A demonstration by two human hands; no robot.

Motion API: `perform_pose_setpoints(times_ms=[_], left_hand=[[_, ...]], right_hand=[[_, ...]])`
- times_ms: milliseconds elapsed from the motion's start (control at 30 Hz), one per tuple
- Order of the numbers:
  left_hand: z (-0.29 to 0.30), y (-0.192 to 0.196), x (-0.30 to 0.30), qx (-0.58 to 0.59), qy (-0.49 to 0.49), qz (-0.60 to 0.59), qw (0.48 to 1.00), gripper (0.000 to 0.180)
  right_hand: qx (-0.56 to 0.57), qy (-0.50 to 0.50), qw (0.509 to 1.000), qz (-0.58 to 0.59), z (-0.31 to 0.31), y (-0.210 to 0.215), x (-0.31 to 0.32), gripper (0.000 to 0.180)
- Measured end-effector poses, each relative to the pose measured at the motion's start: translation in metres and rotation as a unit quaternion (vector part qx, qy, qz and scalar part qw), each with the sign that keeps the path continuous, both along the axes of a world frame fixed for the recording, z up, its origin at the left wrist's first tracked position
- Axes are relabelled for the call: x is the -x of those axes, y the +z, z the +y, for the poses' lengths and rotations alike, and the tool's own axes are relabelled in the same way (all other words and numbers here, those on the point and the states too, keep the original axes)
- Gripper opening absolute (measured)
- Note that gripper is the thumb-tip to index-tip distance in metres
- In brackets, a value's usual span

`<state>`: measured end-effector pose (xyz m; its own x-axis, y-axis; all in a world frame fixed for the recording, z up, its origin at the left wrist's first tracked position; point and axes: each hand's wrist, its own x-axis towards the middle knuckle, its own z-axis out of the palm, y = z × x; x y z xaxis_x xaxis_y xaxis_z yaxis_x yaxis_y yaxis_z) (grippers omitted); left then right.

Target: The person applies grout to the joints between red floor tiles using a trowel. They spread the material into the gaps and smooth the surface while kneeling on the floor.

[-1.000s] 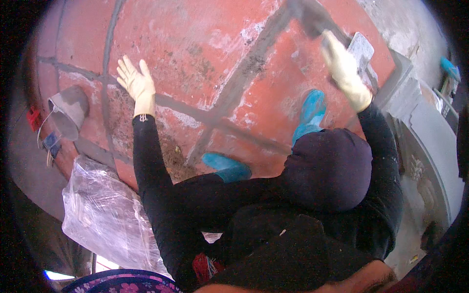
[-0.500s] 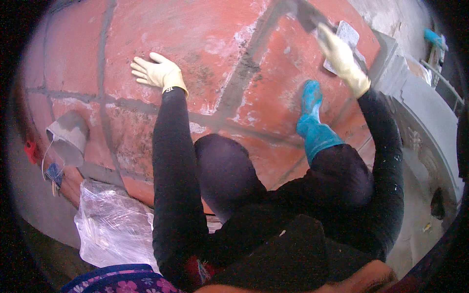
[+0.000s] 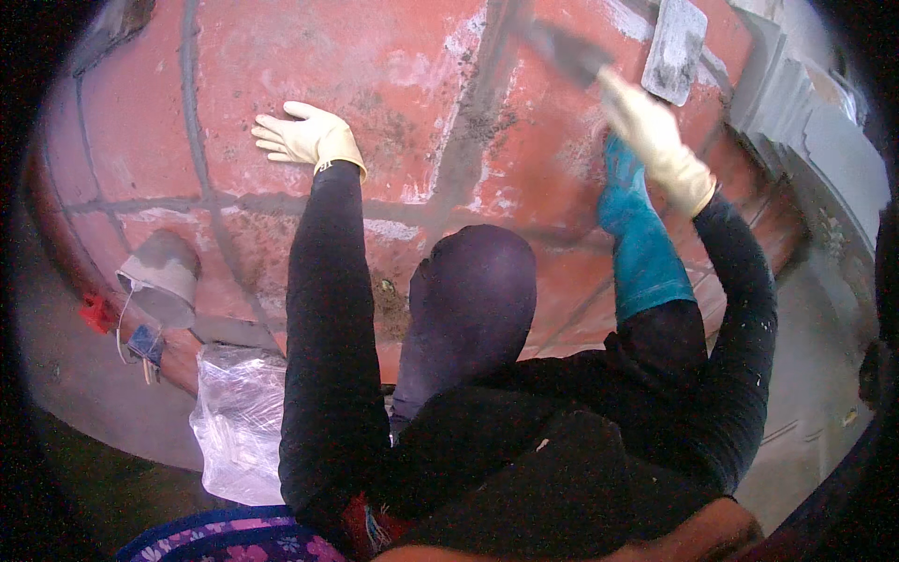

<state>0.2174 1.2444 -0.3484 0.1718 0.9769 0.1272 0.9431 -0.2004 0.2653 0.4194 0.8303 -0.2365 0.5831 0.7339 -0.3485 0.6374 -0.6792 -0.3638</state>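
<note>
My left hand (image 3: pixel 302 138), in a cream rubber glove, rests flat with fingers spread on the red floor tiles (image 3: pixel 300 56). Beyond my right foot is my right hand (image 3: pixel 651 136), gloved alike and closed around a trowel (image 3: pixel 571 51). The trowel's grey blade is blurred and points to the far left, above a tile by a grey mortar joint (image 3: pixel 466 122); its handle is hidden in my fist. Just right of that hand lies a pale grey, flat rectangular piece (image 3: pixel 676 51) with darker smears.
My right foot wears a teal boot (image 3: pixel 646 248). At left a grey bucket (image 3: pixel 170 262) lies tipped, near a red item (image 3: pixel 95 312) and a small blue object (image 3: pixel 145 345). Clear plastic wrap (image 3: pixel 242 426) sits beside my left arm. Grey stepped moulding (image 3: pixel 796 122) stands at right.
The trowel has swung down and nearer, its blade now showing more plainly. My left hand stays on the tile. The view has shifted, and my left knee appears farther right.
</note>
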Motion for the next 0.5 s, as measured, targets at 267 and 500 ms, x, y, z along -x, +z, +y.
perform_pose_setpoints(times_ms=[267,500], left_hand=[[-0.002,0.004,-0.001,0.001,-0.006,-0.001,1.0,0.06],[-0.002,0.004,0.0,0.009,-0.003,-0.003,1.0,0.059]], right_hand=[[-0.057,-0.027,0.997,-0.037,0.004,-0.039,-0.017,0.052],[0.001,0.133,0.99,0.04,0.004,0.007,0.03,0.054]])
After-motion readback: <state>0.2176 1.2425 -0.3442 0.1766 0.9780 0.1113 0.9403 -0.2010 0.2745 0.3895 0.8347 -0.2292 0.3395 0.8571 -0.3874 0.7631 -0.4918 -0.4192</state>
